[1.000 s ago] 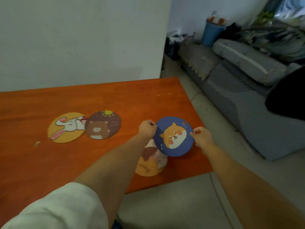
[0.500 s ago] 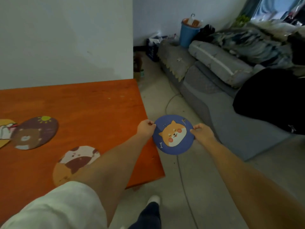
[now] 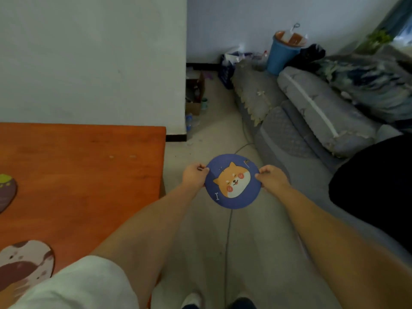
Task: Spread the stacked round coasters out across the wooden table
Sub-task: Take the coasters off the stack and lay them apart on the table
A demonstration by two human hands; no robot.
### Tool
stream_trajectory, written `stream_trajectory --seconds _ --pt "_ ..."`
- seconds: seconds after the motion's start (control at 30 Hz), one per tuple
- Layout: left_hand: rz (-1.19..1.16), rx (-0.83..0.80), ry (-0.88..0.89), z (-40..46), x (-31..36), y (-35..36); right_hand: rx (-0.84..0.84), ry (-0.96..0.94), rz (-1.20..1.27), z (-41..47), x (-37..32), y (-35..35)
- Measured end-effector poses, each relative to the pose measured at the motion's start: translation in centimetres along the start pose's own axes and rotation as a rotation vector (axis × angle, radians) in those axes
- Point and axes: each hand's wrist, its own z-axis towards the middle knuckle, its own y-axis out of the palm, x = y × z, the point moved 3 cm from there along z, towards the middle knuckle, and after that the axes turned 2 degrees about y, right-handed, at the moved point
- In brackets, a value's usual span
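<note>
A round blue coaster with an orange dog face (image 3: 233,181) is held in the air over the floor, to the right of the wooden table (image 3: 89,175). My left hand (image 3: 195,176) pinches its left rim and my right hand (image 3: 270,177) pinches its right rim. On the table, a coaster with a brown-and-white animal (image 3: 24,262) lies near the front left, partly hidden by my white sleeve. A dark brown coaster (image 3: 6,192) shows at the left frame edge, cut off.
A grey sofa (image 3: 312,121) with cushions and a blanket runs along the right. A dark shape (image 3: 379,186) fills the right edge. A blue bucket (image 3: 282,52) and boxes stand by the far wall. A cable (image 3: 228,230) lies on the floor.
Both hands have carried the blue dog coaster from above the table's right end out past its edge over the floor. The view has swung right, so the table coasters slid left.
</note>
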Motion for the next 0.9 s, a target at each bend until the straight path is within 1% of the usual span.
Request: stream_trajectory --seconds 0.2,0.4,0.57,0.67,0.77,0.83,0.9 --pt "-0.156 0.252 -0.112 3.6 0.3 -1.1 -0.222 -0.243 -0.147 9.0 -6.0 1.7" --pt "-0.240 0.545 -0.184 1.8 -1.0 -3.0 -0.459 -0.448 -0.306 13.3 -11.5 6.5" --pt "-0.298 0.801 -0.312 -0.7 -4.3 -7.9 -0.686 -0.624 -0.433 11.1 -16.7 14.5" --pt "-0.393 0.915 -0.377 -2.9 -7.0 -11.6 -0.800 -0.754 -0.475 8.1 -19.3 19.7" --pt "-0.427 1.036 -0.423 -5.3 -9.6 -15.0 -0.925 -0.833 -0.537 5.0 -21.3 24.2" --pt "-0.422 1.072 -0.453 -6.3 -10.7 -16.5 -0.986 -0.862 -0.589 3.3 -22.2 26.3" --pt "-0.359 1.080 -0.503 -6.7 -11.4 -17.4 -1.011 -0.899 -0.641 2.2 -23.1 28.0"
